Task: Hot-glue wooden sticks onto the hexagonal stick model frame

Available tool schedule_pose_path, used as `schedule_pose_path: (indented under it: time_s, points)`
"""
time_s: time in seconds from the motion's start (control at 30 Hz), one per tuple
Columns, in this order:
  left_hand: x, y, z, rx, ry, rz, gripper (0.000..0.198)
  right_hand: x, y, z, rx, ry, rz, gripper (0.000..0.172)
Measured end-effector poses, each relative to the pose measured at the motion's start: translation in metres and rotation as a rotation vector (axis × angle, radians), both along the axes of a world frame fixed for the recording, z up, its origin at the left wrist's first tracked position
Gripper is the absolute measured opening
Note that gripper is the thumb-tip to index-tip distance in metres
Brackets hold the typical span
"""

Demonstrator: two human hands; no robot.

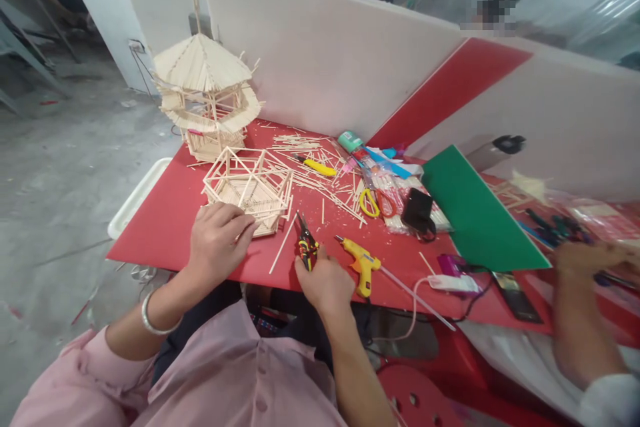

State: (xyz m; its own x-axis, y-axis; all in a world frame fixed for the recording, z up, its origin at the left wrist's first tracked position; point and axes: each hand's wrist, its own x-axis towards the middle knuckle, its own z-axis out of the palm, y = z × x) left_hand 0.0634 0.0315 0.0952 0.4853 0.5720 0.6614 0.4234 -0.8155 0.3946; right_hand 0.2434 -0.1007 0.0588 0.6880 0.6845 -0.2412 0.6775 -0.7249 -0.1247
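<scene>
Two hands in play, both low over the near side of the red tabletop (pixel 155 240). Our left hand (pixel 220 237): forearm comes up from lower left, back of hand facing us, fingers bent and pointing right. Thumb and fingertips are close together at the near rim of the open stick frame (pixel 235 193); we can't tell if they pinch a stick. Silver bangle (pixel 146 313) on that wrist.

Our right hand (pixel 330 283): forearm runs up from bottom centre, wrist by the near edge, hand clamped on the pliers (pixel 306 245). Their nose points away from us, just right of the frame; we can't read the jaw gap.

Frame sits left of centre, near edge by our left fingers: slatted base, thin bars standing above it. Behind it, the roofed stick tower (pixel 205 70) stands upright at the back left. One loose stick (pixel 283 243) lies diagonally between our hands.

Right of the pliers, we have the yellow glue gun (pixel 364 263) on its side, nozzle to the upper left. Further back: scattered sticks (pixel 300 177), a yellow-handled tool (pixel 320 167) among them, scissors (pixel 370 203), black adapter (pixel 418 210). Co-worker's arm (pixel 583 320) at far right, beyond the green board (pixel 480 213).
</scene>
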Motion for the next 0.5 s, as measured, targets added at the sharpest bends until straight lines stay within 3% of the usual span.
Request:
schedule_pose_path:
  time_s: [0.1,0.27,0.4,0.5]
  points:
    - [0.010,0.015,0.003,0.029,0.082,0.019,0.022,-0.006,0.008,-0.004,0.002,-0.064,0.006,0.059]
    - [0.027,0.048,0.024,-0.101,0.246,-0.226,0.024,0.005,0.002,-0.015,0.312,-0.198,0.173,0.032]
    - [0.036,0.063,0.037,-0.132,0.384,-0.283,0.017,0.007,0.007,-0.005,0.668,0.034,0.253,0.028]
    - [0.040,0.064,0.038,-0.125,0.441,-0.266,0.016,0.005,0.023,0.009,0.894,0.196,0.283,0.031]
